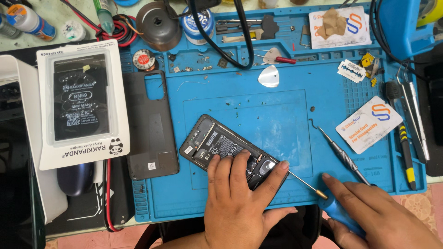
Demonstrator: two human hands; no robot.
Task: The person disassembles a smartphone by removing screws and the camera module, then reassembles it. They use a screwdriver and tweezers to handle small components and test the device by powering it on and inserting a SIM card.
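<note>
Far left, off the mat: a boxed replacement battery (pixel 82 103), black cell behind a clear window on a white card, standing upright in view.

Beside it, on the left edge of the blue work mat (pixel 277 115): a dark grey phone back cover (pixel 150 124), inner face up, long axis running near to far, camera cut-out at the far end.

Centre of the mat, near edge: an opened phone (pixel 230 150), back removed, battery and boards exposed. Its long axis lies on a diagonal, from far-left down to near-right; the camera end points to the near right, under the fingers.

Left hand (pixel 240 203): laid flat across the near-right half of the phone, fingers spread and pressing down, index fingertip just past the camera corner. It pins the phone rather than closing around it.

Far side of the mat, centre: a white triangular pick (pixel 269 76) lying loose.

Right of the phone: a screwdriver (pixel 323 196) with a thin metal shaft, brass collar and blue handle. Shaft points up-left, its tip at the phone's camera corner, next to the left index finger.

Just beyond it: a second slim metal tool (pixel 339 152) with a hooked tip, lying free on the mat, roughly parallel.

Right hand (pixel 383 216): closed around the blue handle, index finger stretched along it.

Far right: a white card (pixel 369 124), then tweezers (pixel 415 115) in the mat's side tray.
</note>
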